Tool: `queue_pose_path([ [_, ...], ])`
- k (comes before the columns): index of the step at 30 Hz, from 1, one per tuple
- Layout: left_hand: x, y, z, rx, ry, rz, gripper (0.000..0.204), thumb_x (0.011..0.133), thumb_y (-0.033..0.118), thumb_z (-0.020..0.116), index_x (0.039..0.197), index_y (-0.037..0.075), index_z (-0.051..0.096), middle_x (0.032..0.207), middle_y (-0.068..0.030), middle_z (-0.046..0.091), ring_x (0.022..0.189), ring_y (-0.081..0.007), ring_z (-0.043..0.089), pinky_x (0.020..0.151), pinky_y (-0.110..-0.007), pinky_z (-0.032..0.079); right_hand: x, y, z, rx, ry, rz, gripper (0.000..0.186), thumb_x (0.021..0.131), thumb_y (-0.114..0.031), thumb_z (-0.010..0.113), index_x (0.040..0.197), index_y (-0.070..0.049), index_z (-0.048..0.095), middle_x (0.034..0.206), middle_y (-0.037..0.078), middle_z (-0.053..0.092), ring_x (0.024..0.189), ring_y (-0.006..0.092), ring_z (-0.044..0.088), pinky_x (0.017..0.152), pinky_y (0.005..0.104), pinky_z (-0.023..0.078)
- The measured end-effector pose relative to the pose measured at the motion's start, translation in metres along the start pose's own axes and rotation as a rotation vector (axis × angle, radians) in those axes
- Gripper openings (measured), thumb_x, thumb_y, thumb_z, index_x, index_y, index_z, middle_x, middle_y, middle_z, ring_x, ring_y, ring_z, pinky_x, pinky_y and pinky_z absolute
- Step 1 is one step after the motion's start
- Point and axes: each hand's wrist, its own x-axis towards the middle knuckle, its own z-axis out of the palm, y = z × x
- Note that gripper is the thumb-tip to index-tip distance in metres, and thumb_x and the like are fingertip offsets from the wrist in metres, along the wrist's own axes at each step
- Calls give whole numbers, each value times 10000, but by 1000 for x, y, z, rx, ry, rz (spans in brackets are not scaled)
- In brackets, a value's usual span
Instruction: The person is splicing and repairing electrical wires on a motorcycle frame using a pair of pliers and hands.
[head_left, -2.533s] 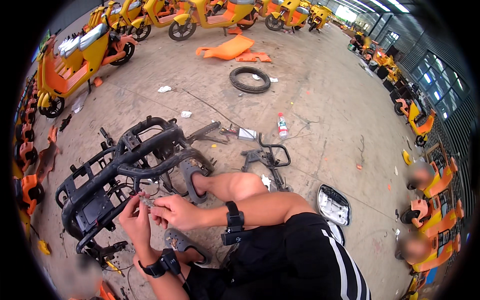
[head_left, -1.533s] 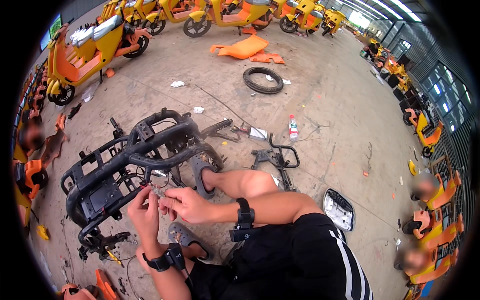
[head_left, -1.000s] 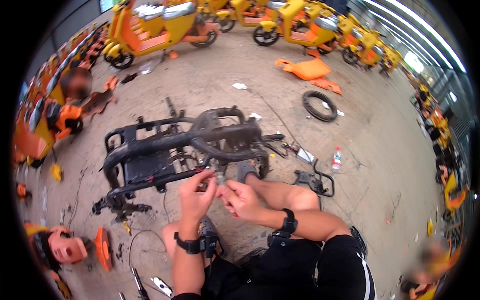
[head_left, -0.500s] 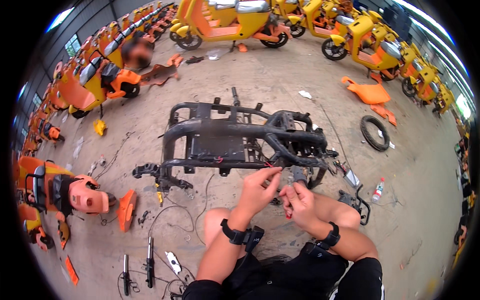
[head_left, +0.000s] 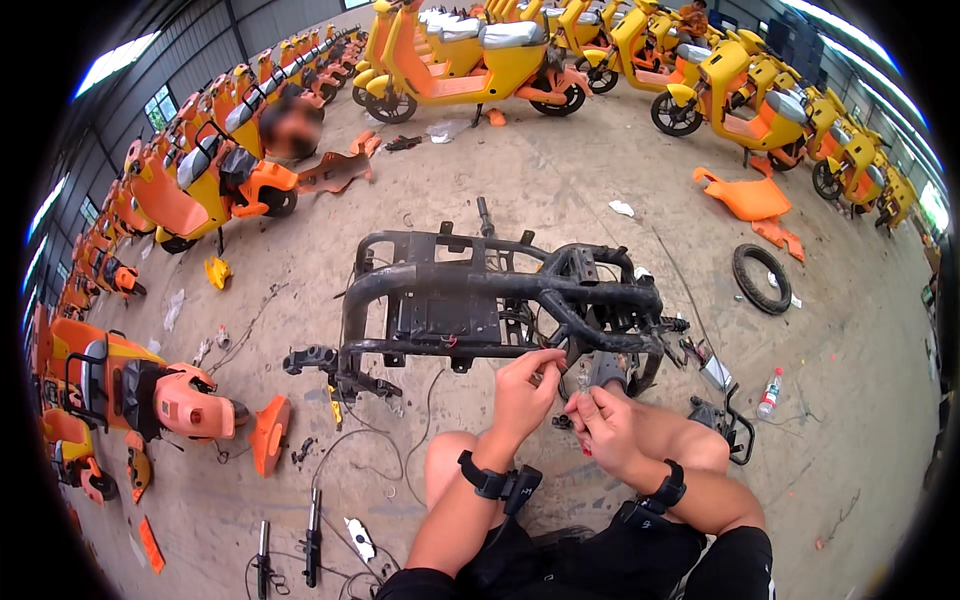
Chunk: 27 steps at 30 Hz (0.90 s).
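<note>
A bare black scooter frame (head_left: 500,290) lies across the floor in front of me. My left hand (head_left: 524,390) is at its near lower rail, thumb and index finger pinched together; anything between them is too small to make out. Close beside it, my right hand (head_left: 606,420) is closed around a small slim thing with a clear, shiny upper end (head_left: 584,378). A bit of red shows below those fingers. The two hands are apart, between my knees and the frame.
Left of me lie an orange scooter body (head_left: 190,400), an orange panel (head_left: 270,435) and fork tubes (head_left: 313,540) among cables. To the right are a tyre (head_left: 762,279), a plastic bottle (head_left: 770,392) and a black bent bar (head_left: 743,430). Yellow scooters (head_left: 480,70) stand in rows behind.
The whole scene sits slightly lower and further right in the picture, as my head has tilted. Both hands keep nearly the same pose by the frame; the right still holds the small thing.
</note>
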Motion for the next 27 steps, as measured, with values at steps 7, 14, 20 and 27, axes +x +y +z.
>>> queue_pose_path([
  [7, -4, 9, -3, 53, -29, 58, 146, 810, 33, 683, 946, -19, 675, 781, -81, 674, 628, -106, 643, 533, -227, 516, -1, -1, 1, -15, -3, -5, 270, 1000, -265, 491, 907, -19, 555, 677, -21, 470, 547, 32, 376, 477, 184, 295],
  [14, -3, 12, -8, 76, 39, 141, 195, 772, -14, 691, 966, -1, 672, 884, -79, 658, 667, -107, 629, 551, -229, 529, -1, 0, 6, -9, 15, -15, 259, 1000, -249, 495, 898, -21, 566, 669, -29, 466, 544, 28, 369, 478, 188, 288],
  [20, 4, 5, -7, 107, 40, 208, 246, 767, -30, 691, 1004, 29, 669, 956, -94, 650, 766, -145, 644, 633, -253, 550, 3, 11, 2, -155, 95, -160, 234, 971, -218, 518, 869, -20, 588, 672, -19, 495, 603, 45, 421, 518, 227, 334],
  [27, -1, 6, -11, 95, -76, 44, 315, 813, -69, 647, 1124, -39, 612, 1029, -129, 685, 968, -171, 649, 874, -279, 489, 12, 12, 0, -278, 108, -313, 217, 952, -183, 517, 832, -22, 599, 596, 13, 492, 564, 71, 433, 507, 272, 350],
])
